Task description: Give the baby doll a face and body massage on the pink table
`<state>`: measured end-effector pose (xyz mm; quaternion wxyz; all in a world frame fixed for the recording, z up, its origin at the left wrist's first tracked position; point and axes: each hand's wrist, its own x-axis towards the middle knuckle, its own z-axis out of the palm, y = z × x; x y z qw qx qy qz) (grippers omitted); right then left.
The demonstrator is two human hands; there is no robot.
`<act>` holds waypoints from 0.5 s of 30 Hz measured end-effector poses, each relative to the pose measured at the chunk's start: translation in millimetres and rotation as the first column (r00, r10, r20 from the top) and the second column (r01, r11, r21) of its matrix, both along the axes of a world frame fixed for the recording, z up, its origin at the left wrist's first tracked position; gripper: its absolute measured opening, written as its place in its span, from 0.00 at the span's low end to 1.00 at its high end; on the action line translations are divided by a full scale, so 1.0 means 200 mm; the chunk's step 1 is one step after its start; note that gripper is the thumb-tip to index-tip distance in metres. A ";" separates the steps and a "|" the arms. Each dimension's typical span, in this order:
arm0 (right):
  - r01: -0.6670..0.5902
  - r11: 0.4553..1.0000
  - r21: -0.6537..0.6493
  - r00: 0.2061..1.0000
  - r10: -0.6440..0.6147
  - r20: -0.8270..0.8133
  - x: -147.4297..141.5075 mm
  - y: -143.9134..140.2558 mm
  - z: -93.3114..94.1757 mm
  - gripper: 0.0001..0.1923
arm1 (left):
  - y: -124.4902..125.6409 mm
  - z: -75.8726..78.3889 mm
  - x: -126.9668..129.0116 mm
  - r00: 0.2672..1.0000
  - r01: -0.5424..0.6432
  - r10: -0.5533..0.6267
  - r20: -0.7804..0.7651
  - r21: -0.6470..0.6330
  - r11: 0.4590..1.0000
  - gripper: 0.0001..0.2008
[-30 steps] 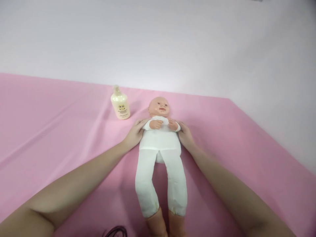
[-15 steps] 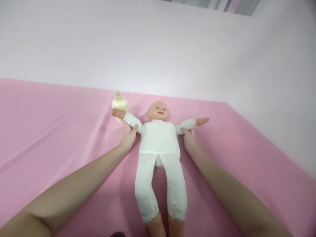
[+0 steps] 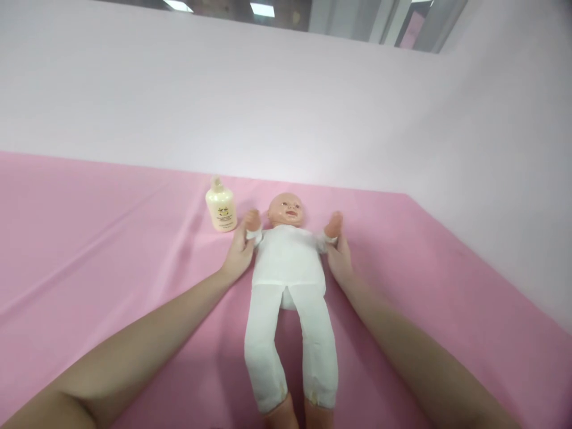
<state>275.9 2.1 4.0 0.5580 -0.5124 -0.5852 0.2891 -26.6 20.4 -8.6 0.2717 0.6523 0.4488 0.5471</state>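
A baby doll [image 3: 289, 268] in white clothes lies on its back on a pink cloth [image 3: 89, 238] spread over the desk, head toward a pale wall [image 3: 268, 107]. A person's left hand [image 3: 239, 253] grips the doll's arm on that side, fingers closed around the sleeve, the small arm raised beside the head. The right hand [image 3: 339, 256] holds the doll's other arm the same way, lifted upward. A cream lotion bottle [image 3: 220, 207] stands upright just beside the doll's raised hand, near the left hand.
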 end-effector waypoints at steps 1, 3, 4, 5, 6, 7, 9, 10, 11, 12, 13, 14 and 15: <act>-0.022 1.000 0.008 0.999 0.022 0.033 -0.02 0.00 0.00 0.27 | 0.00 0.00 0.01 0.993 0.051 -0.048 -0.111 0.027 0.998 0.25; -0.109 0.993 0.055 0.986 0.100 0.136 -0.04 0.01 -0.01 0.29 | 0.00 -0.01 0.02 0.956 0.114 -0.094 -0.278 0.053 0.992 0.25; -0.139 0.987 0.080 0.976 0.123 0.178 -0.05 0.01 -0.02 0.30 | 0.01 -0.02 0.03 0.943 0.115 -0.091 -0.319 0.055 0.992 0.27; -0.155 0.983 0.100 0.969 0.132 0.207 -0.06 0.02 -0.03 0.31 | 0.02 -0.02 0.03 0.938 0.106 -0.080 -0.336 0.059 0.993 0.27; -0.155 0.981 0.113 0.967 0.127 0.221 -0.06 0.03 -0.04 0.32 | 0.02 -0.03 0.03 0.935 0.102 -0.075 -0.346 0.061 0.993 0.28; -0.149 0.982 0.120 0.967 0.119 0.227 -0.06 0.04 -0.04 0.32 | 0.03 -0.03 0.03 0.933 0.104 -0.075 -0.351 0.065 0.992 0.28; -0.136 0.983 0.125 0.969 0.106 0.223 -0.06 0.06 -0.06 0.31 | 0.04 -0.03 0.03 0.936 0.116 -0.086 -0.340 0.070 0.991 0.27; -0.128 0.984 0.121 0.973 0.101 0.209 -0.06 0.07 -0.06 0.30 | 0.05 -0.03 0.02 0.943 0.118 -0.088 -0.322 0.072 0.990 0.27; -0.119 0.987 0.111 0.979 0.098 0.181 -0.05 0.08 -0.07 0.29 | 0.05 -0.03 0.02 0.952 0.113 -0.087 -0.294 0.071 0.991 0.26; -0.108 0.990 0.093 0.986 0.094 0.140 -0.05 0.09 -0.07 0.29 | 0.05 -0.02 0.02 0.964 0.100 -0.080 -0.255 0.067 0.993 0.24; -0.089 0.993 0.071 0.993 0.082 0.089 -0.04 0.10 -0.08 0.29 | 0.05 -0.02 0.02 0.976 0.082 -0.069 -0.205 0.055 0.995 0.23; -0.061 0.997 0.052 0.998 0.059 0.035 -0.03 0.11 -0.09 0.29 | 0.06 -0.02 0.02 0.988 0.057 -0.052 -0.144 0.032 0.998 0.21; -0.024 0.999 0.041 1.000 0.024 -0.012 -0.02 0.13 -0.10 0.31 | 0.06 -0.01 0.02 0.997 0.024 -0.024 -0.071 0.000 1.000 0.20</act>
